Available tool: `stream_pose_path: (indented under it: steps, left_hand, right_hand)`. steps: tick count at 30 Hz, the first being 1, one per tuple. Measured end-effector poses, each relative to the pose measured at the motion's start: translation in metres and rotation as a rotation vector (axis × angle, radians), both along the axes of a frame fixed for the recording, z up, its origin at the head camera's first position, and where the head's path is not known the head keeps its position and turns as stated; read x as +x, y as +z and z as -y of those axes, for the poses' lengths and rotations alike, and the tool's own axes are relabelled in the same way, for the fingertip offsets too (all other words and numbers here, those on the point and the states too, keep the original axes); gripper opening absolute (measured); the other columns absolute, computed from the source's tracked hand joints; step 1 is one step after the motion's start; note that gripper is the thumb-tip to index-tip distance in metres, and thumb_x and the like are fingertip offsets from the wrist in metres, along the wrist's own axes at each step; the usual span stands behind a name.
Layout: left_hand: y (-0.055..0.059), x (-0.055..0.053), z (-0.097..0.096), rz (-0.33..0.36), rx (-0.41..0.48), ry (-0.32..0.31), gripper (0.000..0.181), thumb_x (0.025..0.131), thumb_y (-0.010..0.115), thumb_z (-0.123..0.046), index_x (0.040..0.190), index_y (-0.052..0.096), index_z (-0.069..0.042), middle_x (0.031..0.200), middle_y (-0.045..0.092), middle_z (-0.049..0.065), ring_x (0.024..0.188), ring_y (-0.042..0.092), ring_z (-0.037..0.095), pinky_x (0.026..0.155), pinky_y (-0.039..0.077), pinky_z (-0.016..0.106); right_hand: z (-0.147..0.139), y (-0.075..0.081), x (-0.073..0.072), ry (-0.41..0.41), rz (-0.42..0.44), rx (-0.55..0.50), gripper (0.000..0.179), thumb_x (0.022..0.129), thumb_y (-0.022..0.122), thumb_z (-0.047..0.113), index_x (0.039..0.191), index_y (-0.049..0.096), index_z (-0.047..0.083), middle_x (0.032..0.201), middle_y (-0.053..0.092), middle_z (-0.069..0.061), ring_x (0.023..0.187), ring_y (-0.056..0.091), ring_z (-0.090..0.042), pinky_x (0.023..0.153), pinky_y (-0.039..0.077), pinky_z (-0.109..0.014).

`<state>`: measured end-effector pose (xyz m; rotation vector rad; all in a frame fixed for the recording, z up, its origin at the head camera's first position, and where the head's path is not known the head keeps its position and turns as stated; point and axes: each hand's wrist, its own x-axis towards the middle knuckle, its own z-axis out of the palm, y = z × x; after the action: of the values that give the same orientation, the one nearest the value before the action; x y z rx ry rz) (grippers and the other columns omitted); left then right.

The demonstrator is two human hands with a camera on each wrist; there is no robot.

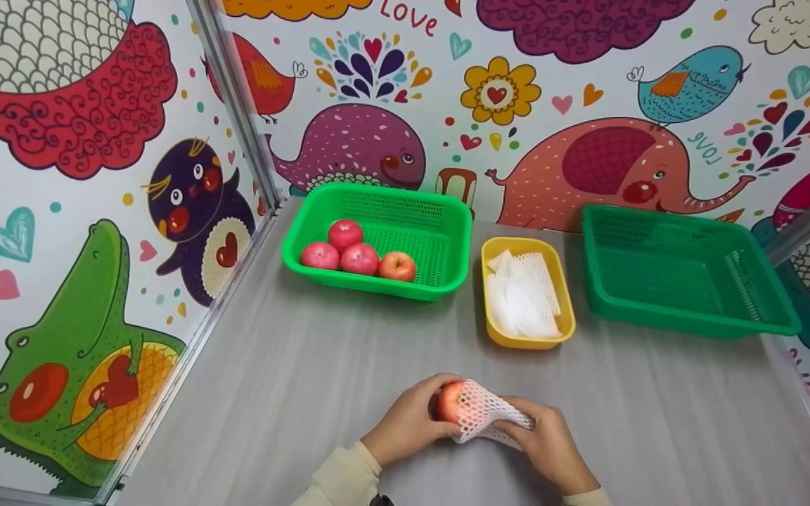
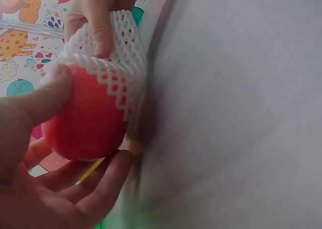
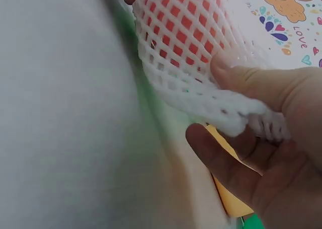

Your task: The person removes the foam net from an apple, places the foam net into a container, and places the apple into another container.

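A red apple (image 1: pixel 450 402) is partly inside a white foam net sleeve (image 1: pixel 481 407) above the near part of the table. My left hand (image 1: pixel 410 420) grips the apple from its bare side, thumb and fingers curled round it. On the other side my right hand (image 1: pixel 549 439) pinches the loose end of the sleeve between thumb and fingers. In the left wrist view the net covers one end of the apple (image 2: pixel 88 118) and the rest shows bare. The right wrist view shows red through the mesh (image 3: pixel 176 43), with the sleeve's open end in the right hand (image 3: pixel 282 153).
Several apples (image 1: pixel 359 259) lie in a bright green basket (image 1: pixel 440 289) at the back left. A yellow container (image 1: pixel 528 342) in the middle holds white foam nets (image 1: pixel 523 295). Back right stands a dark green basket (image 1: pixel 693 323). Patterned wall panels (image 1: pixel 447 91) border the grey table (image 1: pixel 271 393).
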<state>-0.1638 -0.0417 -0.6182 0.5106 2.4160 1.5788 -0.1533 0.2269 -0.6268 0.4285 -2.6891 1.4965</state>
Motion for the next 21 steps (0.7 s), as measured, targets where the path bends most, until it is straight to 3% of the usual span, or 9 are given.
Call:
stream_pose_path:
  steps: [6,9,11,16,21]
  left_hand:
    - [-0.003,0.000,-0.001,-0.031,-0.039,0.010,0.073,0.084,0.098,-0.026,0.147,0.062,-0.020,0.146,0.062,-0.005,0.136,0.056,0.015,0.117,0.044,0.040]
    - [-0.004,0.000,-0.002,-0.044,-0.050,0.013,0.072,0.084,0.097,-0.026,0.146,0.062,-0.018,0.145,0.062,-0.003,0.135,0.057,0.016,0.116,0.045,0.041]
    - [-0.004,0.001,-0.002,-0.045,-0.055,0.011,0.071,0.084,0.097,-0.025,0.146,0.062,-0.018,0.144,0.062,-0.003,0.134,0.057,0.016,0.115,0.045,0.041]
    - [-0.006,0.001,-0.002,-0.072,-0.073,0.003,0.072,0.083,0.098,-0.027,0.145,0.062,-0.020,0.139,0.063,-0.004,0.128,0.059,0.014,0.112,0.048,0.040]
    - [-0.008,0.000,-0.002,-0.081,-0.075,0.000,0.071,0.083,0.098,-0.029,0.144,0.062,-0.021,0.135,0.063,-0.004,0.123,0.061,0.013,0.108,0.050,0.041]
  right_hand:
    - [-0.004,0.006,-0.001,-0.130,0.042,0.036,0.028,0.087,0.092,0.010,0.113,0.084,0.018,0.106,0.077,0.010,0.101,0.070,-0.011,0.090,0.056,-0.032]
    - [-0.009,0.014,-0.004,-0.153,0.048,0.039,0.025,0.093,0.087,0.006,0.115,0.081,0.017,0.108,0.078,0.008,0.101,0.070,-0.012,0.091,0.055,-0.033]
    - [-0.013,0.020,-0.006,-0.165,0.034,0.031,0.024,0.096,0.083,0.002,0.116,0.079,0.015,0.107,0.078,0.004,0.094,0.069,-0.013,0.085,0.055,-0.031]
    - [-0.024,0.034,-0.017,-0.207,-0.053,0.001,0.023,0.098,0.075,-0.009,0.111,0.074,0.010,0.097,0.073,-0.003,0.076,0.061,-0.013,0.065,0.050,-0.025]
    - [-0.034,0.048,-0.032,-0.259,-0.163,-0.042,0.021,0.098,0.072,-0.011,0.111,0.074,0.005,0.093,0.074,-0.007,0.066,0.057,-0.012,0.056,0.048,-0.022]
